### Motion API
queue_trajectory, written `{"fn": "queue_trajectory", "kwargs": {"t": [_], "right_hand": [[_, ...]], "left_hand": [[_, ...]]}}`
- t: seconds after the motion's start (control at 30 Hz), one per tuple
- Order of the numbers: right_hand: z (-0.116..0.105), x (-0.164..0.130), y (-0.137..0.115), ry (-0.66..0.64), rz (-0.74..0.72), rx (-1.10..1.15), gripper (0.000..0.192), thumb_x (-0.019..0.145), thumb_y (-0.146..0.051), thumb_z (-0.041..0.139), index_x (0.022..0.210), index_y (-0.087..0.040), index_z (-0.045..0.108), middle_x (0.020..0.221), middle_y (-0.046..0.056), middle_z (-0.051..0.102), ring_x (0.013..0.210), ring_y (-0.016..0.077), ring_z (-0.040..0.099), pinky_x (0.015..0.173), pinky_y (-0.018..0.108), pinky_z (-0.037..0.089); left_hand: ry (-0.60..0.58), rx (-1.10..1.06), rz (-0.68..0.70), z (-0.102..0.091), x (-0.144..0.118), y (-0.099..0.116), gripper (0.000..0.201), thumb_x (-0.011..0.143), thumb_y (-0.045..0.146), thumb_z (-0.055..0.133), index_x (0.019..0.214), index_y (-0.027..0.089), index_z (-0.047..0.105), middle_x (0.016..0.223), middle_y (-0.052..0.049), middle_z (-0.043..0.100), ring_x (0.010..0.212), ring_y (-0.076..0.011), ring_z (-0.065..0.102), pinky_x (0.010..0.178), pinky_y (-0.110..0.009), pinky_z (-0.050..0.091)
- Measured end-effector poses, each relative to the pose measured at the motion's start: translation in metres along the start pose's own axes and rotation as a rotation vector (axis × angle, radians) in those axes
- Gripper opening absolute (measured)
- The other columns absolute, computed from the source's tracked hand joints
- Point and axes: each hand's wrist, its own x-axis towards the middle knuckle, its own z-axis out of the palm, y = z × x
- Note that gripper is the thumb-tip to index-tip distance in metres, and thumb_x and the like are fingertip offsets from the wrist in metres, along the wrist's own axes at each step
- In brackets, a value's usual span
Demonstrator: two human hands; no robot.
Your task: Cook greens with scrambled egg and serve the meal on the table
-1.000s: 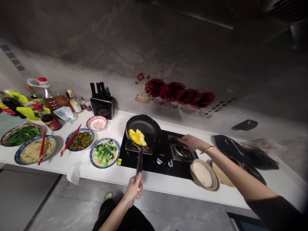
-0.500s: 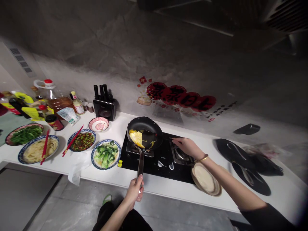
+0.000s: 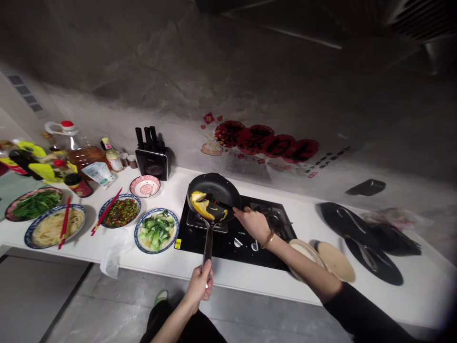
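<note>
- Head view shows the right hand (image 3: 252, 222) has come in from the right burner to the pan's rim, closed around a dark spatula (image 3: 223, 206) whose blade now reaches into the egg — a second ago that hand was well over to the right.
- Yellow egg (image 3: 203, 204) has gone from a loose heap to a folded piece lying on the near-left side of the black frying pan (image 3: 216, 188), with streaks of it on the pan floor; by my judgement the egg is being turned or gathered, not yet lifted out.
- Left hand (image 3: 200, 285) stays wrapped around the end of the long pan handle, out over the counter edge, holding the pan at the left burner of the black hob (image 3: 243, 240) — tilted slightly toward the person, as far as I can tell.
- Containers on the white counter (image 3: 171, 190):
  - blue-rimmed plate of bok choy (image 3: 155, 229) just left of the hob;
  - plate of chopped chilli-and-greens (image 3: 121, 212) with red chopsticks (image 3: 106, 211) across it;
  - plate of noodles (image 3: 53, 225), another red pair resting on it;
  - plate of green stalks (image 3: 33, 204) at the far left;
  - small pink dish (image 3: 144, 185), its contents too small to tell;
  - pale stacked bowls (image 3: 333, 259) right of the hob, partly behind the right forearm.
</note>
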Motion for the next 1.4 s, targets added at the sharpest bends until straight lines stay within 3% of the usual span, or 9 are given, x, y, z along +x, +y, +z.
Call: {"fn": "queue_trajectory", "kwargs": {"t": [0.2,0.4,0.53,0.67,0.77,0.9,1.17,1.27,1.4], "right_hand": [[0.004,0.003,0.023,0.000,0.096,0.025,0.034,0.092,-0.035,0.039,0.118,-0.027,0.060,0.091,0.009,0.069,0.074,0.0194,0.068,0.056,0.023,0.045],[-0.009,-0.022,0.054,-0.047,-0.010,0.128,0.032,0.091,-0.033,0.042,0.113,-0.029,0.064,0.092,0.005,0.072,0.080,0.0186,0.068,0.067,0.025,0.048],[-0.018,-0.021,0.037,-0.052,-0.057,0.106,0.034,0.091,-0.035,0.041,0.117,-0.030,0.062,0.091,0.006,0.070,0.077,0.0193,0.067,0.064,0.026,0.048],[-0.017,0.002,0.005,-0.014,-0.011,0.061,0.035,0.092,-0.035,0.038,0.119,-0.029,0.060,0.090,0.008,0.068,0.074,0.0199,0.068,0.059,0.026,0.047],[-0.012,0.019,-0.004,-0.008,0.041,0.064,0.034,0.093,-0.033,0.037,0.116,-0.026,0.060,0.090,0.009,0.069,0.076,0.0214,0.068,0.060,0.027,0.048],[-0.011,0.016,0.010,-0.029,0.087,0.133,0.032,0.092,-0.031,0.040,0.111,-0.023,0.064,0.090,0.009,0.071,0.082,0.0220,0.068,0.065,0.028,0.048],[-0.029,-0.025,0.060,-0.095,0.095,0.151,0.031,0.090,-0.033,0.042,0.103,-0.027,0.069,0.092,0.006,0.073,0.082,0.0225,0.068,0.067,0.028,0.047],[-0.023,-0.023,0.055,-0.115,0.079,0.167,0.030,0.089,-0.030,0.042,0.100,-0.026,0.070,0.090,0.007,0.073,0.081,0.0221,0.068,0.066,0.028,0.047],[-0.005,0.001,0.031,-0.041,0.105,0.212,0.035,0.092,-0.032,0.038,0.111,-0.023,0.065,0.089,0.009,0.072,0.081,0.0221,0.068,0.067,0.028,0.048]], "left_hand": [[0.001,0.005,-0.006,0.002,-0.001,0.002,0.064,0.052,0.083,0.049,0.069,0.021,0.040,0.040,0.010,0.037,0.027,-0.0023,0.025,0.033,-0.017,0.006],[0.009,0.010,-0.018,0.003,-0.006,0.006,0.062,0.056,0.080,0.049,0.069,0.021,0.041,0.041,0.010,0.037,0.028,-0.0023,0.026,0.033,-0.017,0.008],[0.002,0.004,-0.010,0.002,-0.006,0.005,0.060,0.059,0.080,0.048,0.069,0.021,0.041,0.041,0.010,0.037,0.028,-0.0021,0.027,0.033,-0.017,0.009],[0.002,0.019,-0.003,0.001,-0.004,0.004,0.062,0.058,0.081,0.048,0.069,0.021,0.041,0.041,0.010,0.038,0.027,-0.0023,0.027,0.032,-0.017,0.009],[-0.003,0.019,0.007,0.001,-0.003,0.003,0.063,0.056,0.082,0.048,0.070,0.021,0.041,0.042,0.010,0.038,0.027,-0.0027,0.027,0.031,-0.017,0.009],[-0.009,0.016,0.019,0.001,-0.002,0.002,0.063,0.056,0.082,0.047,0.071,0.021,0.041,0.042,0.010,0.038,0.027,-0.0031,0.028,0.030,-0.017,0.009],[-0.024,0.007,0.011,0.000,-0.004,0.001,0.062,0.060,0.081,0.045,0.072,0.021,0.041,0.044,0.009,0.039,0.028,-0.0029,0.029,0.030,-0.017,0.012],[-0.027,0.009,0.024,0.000,-0.004,0.001,0.063,0.058,0.082,0.044,0.072,0.021,0.040,0.044,0.010,0.039,0.027,-0.0031,0.028,0.029,-0.018,0.011],[-0.020,0.012,0.027,0.001,-0.004,0.002,0.064,0.057,0.083,0.045,0.072,0.021,0.040,0.042,0.010,0.038,0.026,-0.0034,0.028,0.029,-0.018,0.012]]}}
